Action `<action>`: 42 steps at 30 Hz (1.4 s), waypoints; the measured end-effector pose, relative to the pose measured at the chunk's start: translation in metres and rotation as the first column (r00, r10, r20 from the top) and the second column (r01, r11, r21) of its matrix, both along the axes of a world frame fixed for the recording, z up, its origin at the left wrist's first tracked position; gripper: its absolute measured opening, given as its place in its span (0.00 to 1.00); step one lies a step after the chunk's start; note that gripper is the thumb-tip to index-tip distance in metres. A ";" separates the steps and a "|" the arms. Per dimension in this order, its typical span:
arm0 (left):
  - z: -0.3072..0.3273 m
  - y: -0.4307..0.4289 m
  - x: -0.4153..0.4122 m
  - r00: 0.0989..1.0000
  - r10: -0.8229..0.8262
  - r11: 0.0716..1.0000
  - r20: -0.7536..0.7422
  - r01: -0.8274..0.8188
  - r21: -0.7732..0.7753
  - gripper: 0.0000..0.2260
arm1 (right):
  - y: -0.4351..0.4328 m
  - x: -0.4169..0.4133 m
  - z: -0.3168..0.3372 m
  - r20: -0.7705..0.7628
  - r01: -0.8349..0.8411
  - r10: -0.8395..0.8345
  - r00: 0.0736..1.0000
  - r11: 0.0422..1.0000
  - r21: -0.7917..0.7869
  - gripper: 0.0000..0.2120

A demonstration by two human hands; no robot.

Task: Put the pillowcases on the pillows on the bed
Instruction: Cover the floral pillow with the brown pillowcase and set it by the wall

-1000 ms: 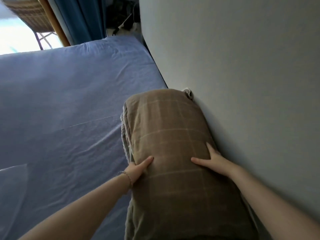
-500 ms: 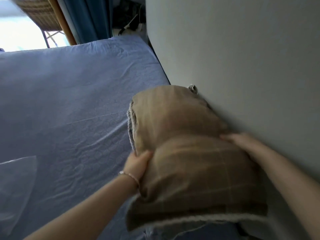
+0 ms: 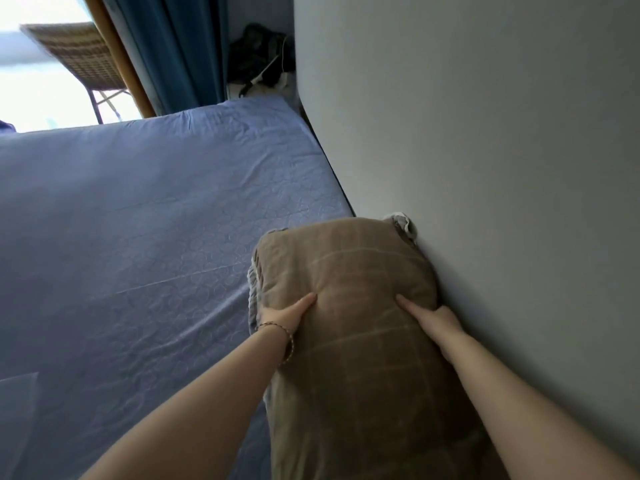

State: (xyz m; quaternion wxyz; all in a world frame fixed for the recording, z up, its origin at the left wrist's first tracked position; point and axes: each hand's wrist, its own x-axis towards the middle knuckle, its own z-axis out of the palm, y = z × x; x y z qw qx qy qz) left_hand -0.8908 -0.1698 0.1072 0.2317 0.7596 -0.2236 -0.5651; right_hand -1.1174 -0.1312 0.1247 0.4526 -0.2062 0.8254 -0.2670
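Observation:
A pillow in a brown checked pillowcase (image 3: 353, 271) lies lengthwise on the blue bed (image 3: 138, 237), its right side against the grey wall (image 3: 485, 133). My left hand (image 3: 284, 315) grips the pillow's left edge, thumb on top and fingers hidden round the side. My right hand (image 3: 433, 320) grips its right edge next to the wall, thumb on top, fingers hidden between pillow and wall. A bit of lighter fabric (image 3: 403, 223) pokes out at the pillow's far right corner.
A blue curtain (image 3: 173, 50) and a wicker chair (image 3: 76, 53) stand beyond the bed's far edge by a bright window. Dark clutter with a white cable (image 3: 259, 64) sits in the far corner. A pale translucent sheet (image 3: 17, 410) lies at the lower left.
Half a second ago the pillow's near end was lifted and bunched. It now lies flat again along the wall, with both hands back on its sides.

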 end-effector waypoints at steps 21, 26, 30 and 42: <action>0.006 0.126 -0.057 0.259 -0.698 0.441 0.668 0.890 0.115 0.31 | 0.102 0.039 -0.007 -0.503 -0.721 0.772 0.387 0.594 0.357 0.33; 0.007 0.106 -0.082 0.250 -0.663 0.476 0.706 0.868 0.139 0.30 | 0.075 0.019 -0.020 -0.507 -0.737 0.756 0.413 0.605 0.301 0.27; 0.004 0.170 -0.069 0.289 -0.668 0.484 0.685 0.869 0.106 0.30 | 0.140 0.019 -0.026 -0.635 -0.727 0.648 0.420 0.660 0.192 0.27; 0.047 0.293 0.129 0.329 -0.831 0.464 0.449 0.856 0.230 0.14 | 0.190 0.186 0.050 -0.506 -0.910 0.855 0.115 0.295 0.292 0.14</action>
